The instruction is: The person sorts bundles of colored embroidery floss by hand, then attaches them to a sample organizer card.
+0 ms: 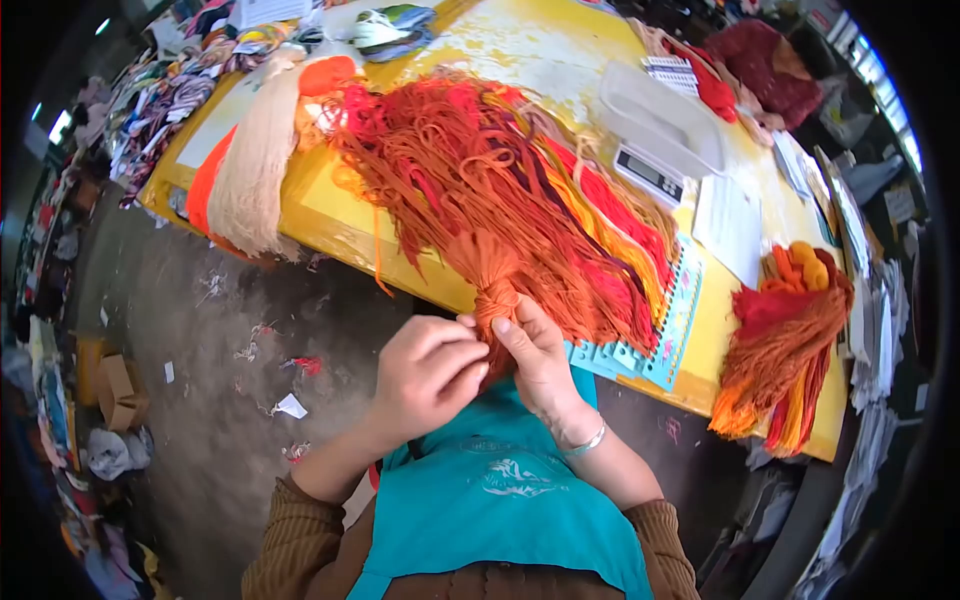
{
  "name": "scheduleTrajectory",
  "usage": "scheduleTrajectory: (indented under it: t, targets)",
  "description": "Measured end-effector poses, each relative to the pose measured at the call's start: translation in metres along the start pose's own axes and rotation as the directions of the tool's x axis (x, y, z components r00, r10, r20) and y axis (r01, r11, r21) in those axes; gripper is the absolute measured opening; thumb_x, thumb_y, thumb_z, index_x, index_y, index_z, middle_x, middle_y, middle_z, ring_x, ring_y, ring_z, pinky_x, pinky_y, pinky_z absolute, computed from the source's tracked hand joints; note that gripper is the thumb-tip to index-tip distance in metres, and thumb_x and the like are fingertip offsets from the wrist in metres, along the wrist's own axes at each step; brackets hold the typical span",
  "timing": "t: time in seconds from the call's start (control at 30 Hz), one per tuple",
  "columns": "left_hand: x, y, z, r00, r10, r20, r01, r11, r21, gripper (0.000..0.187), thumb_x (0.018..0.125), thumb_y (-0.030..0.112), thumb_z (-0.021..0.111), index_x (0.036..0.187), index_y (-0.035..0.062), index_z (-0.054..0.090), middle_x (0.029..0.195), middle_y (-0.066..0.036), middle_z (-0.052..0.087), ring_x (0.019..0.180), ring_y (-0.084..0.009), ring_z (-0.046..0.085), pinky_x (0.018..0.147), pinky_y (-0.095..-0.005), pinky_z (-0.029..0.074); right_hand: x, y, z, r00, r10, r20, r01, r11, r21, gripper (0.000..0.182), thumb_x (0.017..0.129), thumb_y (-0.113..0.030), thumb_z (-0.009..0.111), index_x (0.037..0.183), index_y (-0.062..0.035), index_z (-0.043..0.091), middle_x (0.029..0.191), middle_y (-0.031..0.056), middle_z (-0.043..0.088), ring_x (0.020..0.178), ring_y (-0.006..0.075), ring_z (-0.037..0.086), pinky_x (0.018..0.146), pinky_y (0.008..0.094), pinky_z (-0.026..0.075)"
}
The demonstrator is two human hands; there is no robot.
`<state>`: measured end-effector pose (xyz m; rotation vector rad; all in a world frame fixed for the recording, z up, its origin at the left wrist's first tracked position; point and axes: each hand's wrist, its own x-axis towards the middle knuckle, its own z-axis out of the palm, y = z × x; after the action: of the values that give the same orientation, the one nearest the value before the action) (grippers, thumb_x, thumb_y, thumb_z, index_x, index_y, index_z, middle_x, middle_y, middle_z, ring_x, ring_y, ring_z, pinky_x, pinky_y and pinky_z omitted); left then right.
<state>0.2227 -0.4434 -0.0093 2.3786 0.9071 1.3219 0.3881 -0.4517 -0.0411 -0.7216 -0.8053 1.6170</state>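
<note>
Left hand (428, 368): lower centre of frame, fingers curled shut, knuckles pressed against the bound end of the orange yarn bundle (497, 285).
Right hand (538, 358): just right of the left hand, fingers closed round the same bound end; thumb on its front face. Bracelet (588, 442) on the wrist.
Orange yarn bundle: gathered to a tight neck at the hands, off the near table edge; strands fan up and outward across the yellow table (330, 215) toward frame centre. Reds, oranges, some yellow mixed in.
Blue perforated board (668, 345): under the right side of the fan, at the table edge.
Cream yarn hank (258, 165): upper left, draped over the table edge.
Digital scale (655, 140): upper right of centre, clear tray on top.
Second yarn bundle (785, 345): right side, hanging over the table edge, well apart from the hands.
Floor (220, 330): left, grey, scattered scraps.
</note>
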Motion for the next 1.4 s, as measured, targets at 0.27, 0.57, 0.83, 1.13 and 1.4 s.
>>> scheduleTrajectory:
  t: [0.27,0.57,0.83,1.13,1.4]
  targets:
    - [0.025,0.001,0.017,0.976,-0.162,0.146,0.162,0.987,0.009,0.042,0.077,0.004,0.072,0.117,0.0042,0.06,0.106,-0.014,0.057,0.092,-0.0301,0.062,0.076,-0.0377,0.053,-0.021,0.006,-0.002,0.984,-0.119,-0.136,0.099,0.984,-0.148,0.03,0.102,-0.015,0.047,0.127,0.0019,0.049,0.113,0.0065,0.062,0.106,0.013,0.056,0.094,0.0272,0.044]
    - [-0.003,-0.007,0.041,0.97,-0.231,0.082,0.239,0.965,-0.107,0.045,0.078,-0.009,0.064,0.121,0.0012,0.054,0.112,-0.014,0.057,0.101,-0.0279,0.059,0.09,-0.0348,0.047,-0.028,0.007,-0.014,0.914,-0.391,-0.107,0.169,0.608,-0.776,0.026,0.089,-0.011,0.062,0.113,-0.0005,0.061,0.09,0.0207,0.065,0.084,0.038,0.064,0.071,0.0412,0.052]
    - [-0.014,-0.005,0.042,0.838,-0.543,0.046,0.483,0.701,-0.524,0.039,0.08,-0.013,0.058,0.117,-0.0007,0.054,0.119,-0.012,0.052,0.105,-0.0217,0.057,0.093,-0.0302,0.045,-0.033,-0.003,-0.017,0.834,-0.551,0.024,0.3,0.416,-0.858,0.031,0.08,-0.009,0.07,0.108,-0.004,0.061,0.095,0.0134,0.064,0.084,0.0326,0.064,0.072,0.0381,0.053]
    - [0.006,0.012,0.026,0.976,-0.053,0.212,0.031,0.994,0.103,0.034,0.07,-0.008,0.068,0.102,0.0011,0.06,0.104,-0.015,0.063,0.091,-0.0322,0.064,0.078,-0.038,0.054,-0.037,-0.022,-0.02,0.828,-0.541,0.144,0.353,0.305,-0.884,0.035,0.076,-0.004,0.065,0.11,-0.0052,0.061,0.106,0.0114,0.059,0.093,0.0304,0.061,0.073,0.0374,0.054]
    - [-0.004,0.015,0.021,0.924,-0.025,0.382,-0.005,0.997,0.078,0.032,0.067,-0.004,0.073,0.093,0.0037,0.056,0.101,-0.014,0.063,0.082,-0.0314,0.066,0.065,-0.0368,0.056,-0.044,-0.013,-0.033,0.874,-0.423,0.241,0.379,0.282,-0.881,0.022,0.068,-0.005,0.064,0.088,-0.003,0.057,0.086,0.012,0.056,0.077,0.0316,0.06,0.063,0.0398,0.052]
